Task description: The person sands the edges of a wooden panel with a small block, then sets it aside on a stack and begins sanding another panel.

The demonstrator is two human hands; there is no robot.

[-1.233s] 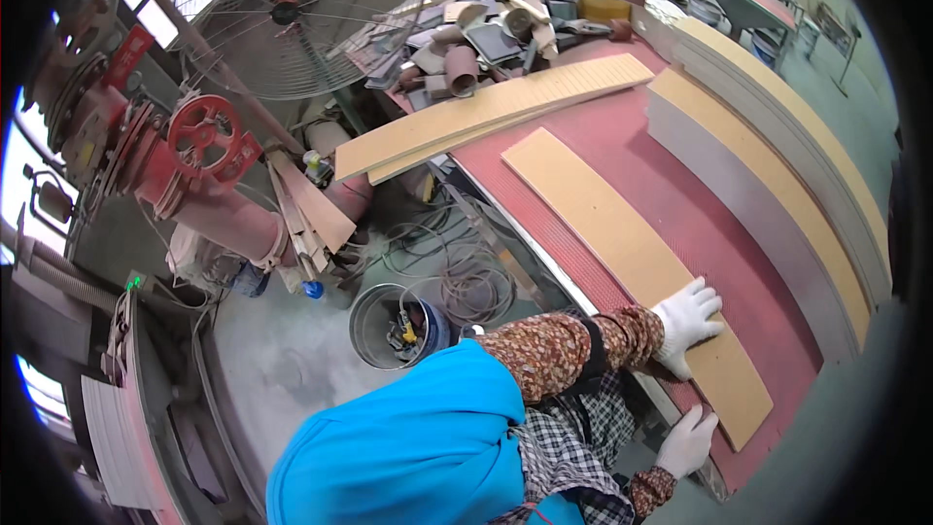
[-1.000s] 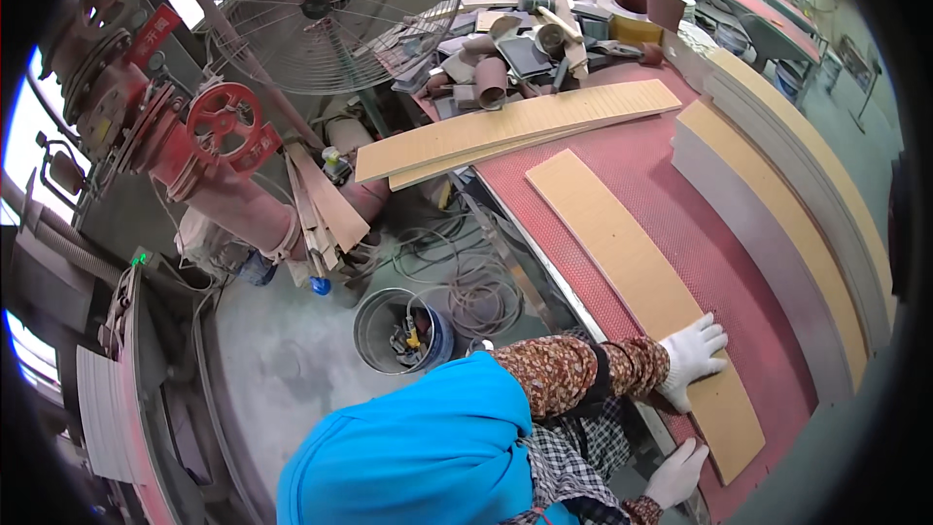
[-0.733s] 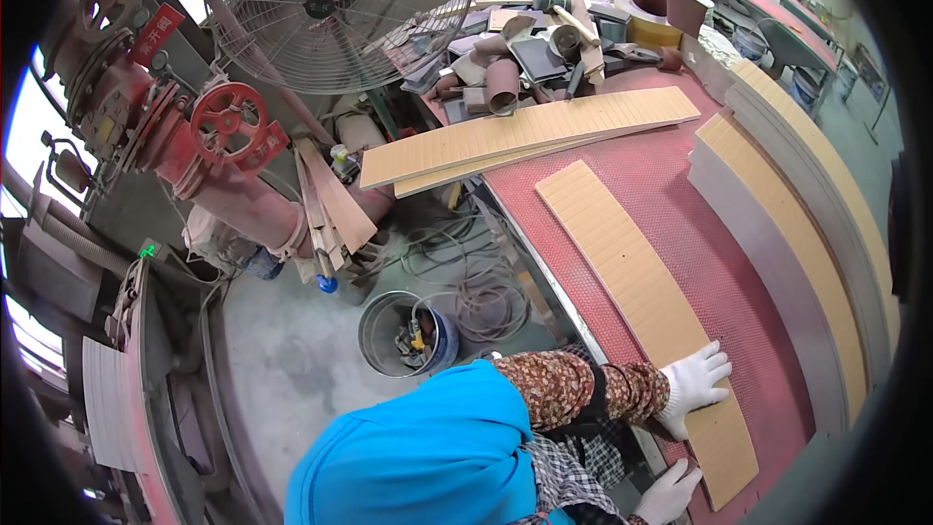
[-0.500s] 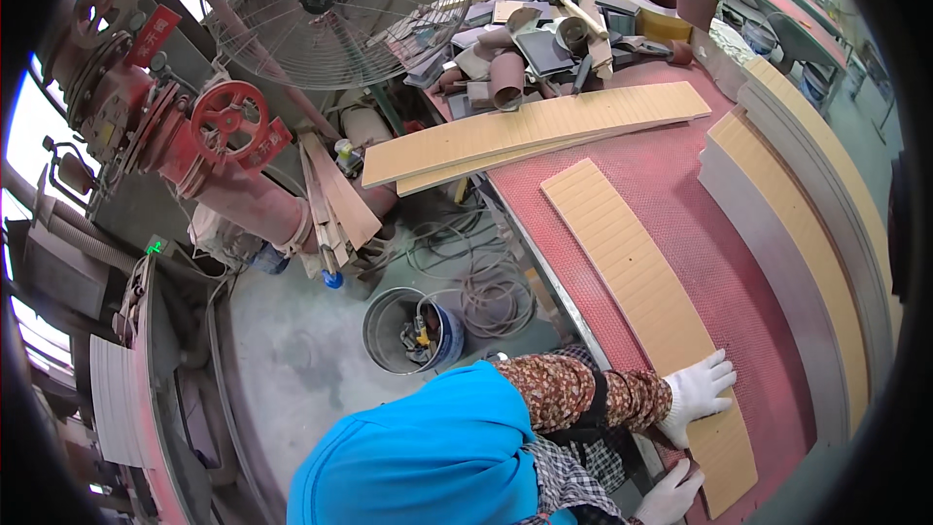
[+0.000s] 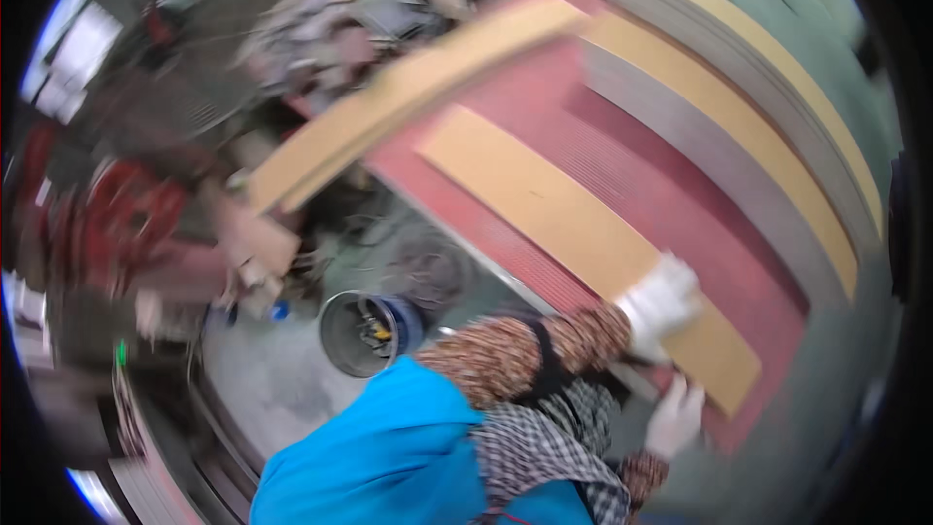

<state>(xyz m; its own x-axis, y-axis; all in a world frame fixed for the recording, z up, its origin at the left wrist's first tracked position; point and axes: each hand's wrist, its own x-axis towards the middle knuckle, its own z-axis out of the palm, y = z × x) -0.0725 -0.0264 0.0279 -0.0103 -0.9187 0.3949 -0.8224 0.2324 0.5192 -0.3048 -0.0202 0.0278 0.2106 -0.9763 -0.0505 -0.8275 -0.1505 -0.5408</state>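
Frame heavily motion-blurred. Left hand (image 5: 662,302), white glove, lies palm-down on tan board strip (image 5: 573,233) near strip's near end; fingers appear spread flat, no grasp visible. Forearm in patterned sleeve (image 5: 525,360) runs out to it from lower centre. Right hand (image 5: 674,418), also gloved, sits at near edge of red surface (image 5: 680,224), just below strip end; grip state can't tell due to blur. Strip lies flat, diagonal on surface. Bucket (image 5: 364,332) stands on floor to the left.
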